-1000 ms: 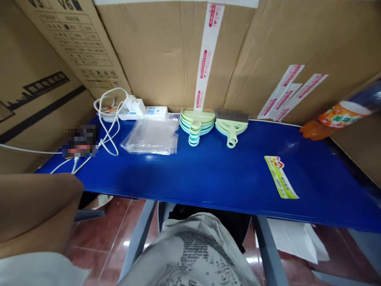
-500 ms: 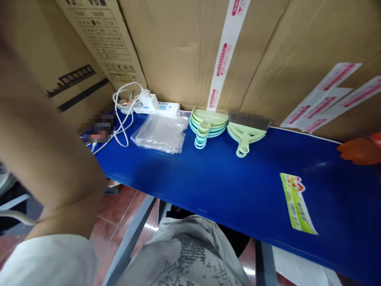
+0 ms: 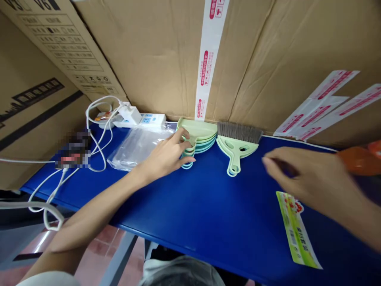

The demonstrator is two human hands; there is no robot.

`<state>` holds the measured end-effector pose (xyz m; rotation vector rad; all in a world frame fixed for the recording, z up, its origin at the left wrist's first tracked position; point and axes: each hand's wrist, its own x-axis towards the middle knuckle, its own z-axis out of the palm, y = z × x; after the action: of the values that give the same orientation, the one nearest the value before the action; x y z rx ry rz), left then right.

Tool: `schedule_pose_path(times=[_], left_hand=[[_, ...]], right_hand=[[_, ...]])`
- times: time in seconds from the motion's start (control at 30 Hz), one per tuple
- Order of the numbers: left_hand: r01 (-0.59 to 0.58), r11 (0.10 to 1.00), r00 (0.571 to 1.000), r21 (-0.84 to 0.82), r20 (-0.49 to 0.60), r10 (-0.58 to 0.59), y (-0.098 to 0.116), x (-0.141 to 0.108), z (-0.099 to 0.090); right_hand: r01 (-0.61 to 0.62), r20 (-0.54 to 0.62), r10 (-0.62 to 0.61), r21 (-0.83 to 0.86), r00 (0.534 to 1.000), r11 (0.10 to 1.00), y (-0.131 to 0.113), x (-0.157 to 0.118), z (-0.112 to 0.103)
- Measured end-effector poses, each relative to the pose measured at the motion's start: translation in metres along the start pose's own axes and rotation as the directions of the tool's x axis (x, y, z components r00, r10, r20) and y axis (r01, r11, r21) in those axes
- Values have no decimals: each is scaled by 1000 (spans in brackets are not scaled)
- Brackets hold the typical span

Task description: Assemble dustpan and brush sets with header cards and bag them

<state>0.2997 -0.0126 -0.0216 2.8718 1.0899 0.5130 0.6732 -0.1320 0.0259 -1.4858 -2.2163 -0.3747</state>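
Note:
My left hand reaches over the handles of a stack of pale green and blue dustpans. Its thumb and fingers are spread around the handle end; whether they touch it is unclear. My right hand hovers over the table's right side, blurred by motion, its fingers curved toward the thumb. Nothing shows clearly in it. Between the hands lie green hand brushes, stacked, with grey-brown bristles against the cardboard. Below my right hand is a yellow-green printed card.
Clear plastic bags lie on the blue table, left of the dustpans. Behind them are a white power strip and tangled white cables. Cardboard walls the back. An orange object sits far right.
My left arm has swung from close in front of the camera to the dustpan handles. My right hand has come into view from the right. The view has shifted slightly.

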Motion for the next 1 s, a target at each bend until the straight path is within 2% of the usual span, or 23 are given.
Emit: schedule_pose_path(times=[0.07, 0.2, 0.37, 0.47, 0.53, 0.73, 0.87, 1.0], left_hand=[[-22, 1000, 997, 19, -72, 24, -6, -2, 6], [-69, 997, 983, 34, -170, 74, -14, -3, 17], [-109, 986, 960, -130, -269, 71, -21, 2, 23], [-129, 965, 950, -228, -307, 54, -27, 6, 21], [-120, 958, 949, -262, -312, 33, -30, 6, 20], [-146, 973, 937, -179, -341, 77, -30, 0, 26], [-154, 964, 926, -218, -372, 64, -28, 1, 30], [-171, 951, 933, -257, -353, 72, -28, 5, 32]], right_hand=[[42, 71, -40, -21, 997, 999, -20, 3, 29], [-32, 166, 39, -46, 985, 998, -52, -5, 66], [-109, 110, 96, 120, 989, 987, -55, -5, 89], [-129, 49, 122, 190, 991, 973, -54, 0, 96], [-137, 30, 134, 177, 990, 975, -56, 3, 96], [-92, 67, 87, 69, 994, 993, -60, 0, 89], [-68, 60, 60, 130, 996, 989, -54, -5, 88], [-78, -32, 86, 195, 996, 978, -49, -6, 89]])
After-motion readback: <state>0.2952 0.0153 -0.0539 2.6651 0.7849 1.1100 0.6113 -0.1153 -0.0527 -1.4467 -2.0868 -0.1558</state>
